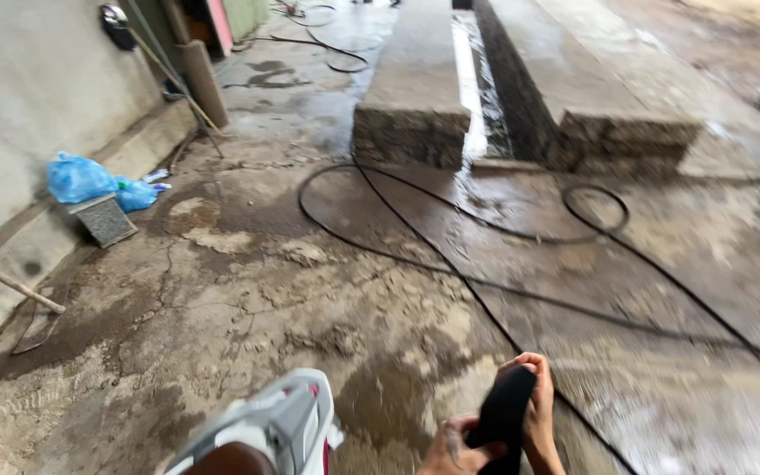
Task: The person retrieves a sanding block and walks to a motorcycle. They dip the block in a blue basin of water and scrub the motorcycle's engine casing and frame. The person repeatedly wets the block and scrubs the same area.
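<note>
Both hands, left (pixel 450 449) and right (pixel 538 409), close their grip on a black handle (pixel 503 413); hose (pixel 450 264) lies beyond it on wet floor (pixel 248 299).

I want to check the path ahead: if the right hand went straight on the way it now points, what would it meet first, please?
The right hand, gripping a black curved piece, points up and away over the wet concrete floor. The first thing in that line is probably the black hose, though depth is unclear.

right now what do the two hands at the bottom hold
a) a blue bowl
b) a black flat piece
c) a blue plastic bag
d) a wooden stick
b: both hands, the left hand and the right hand, close on the black flat piece, while the blue bag lies by the wall.
</note>
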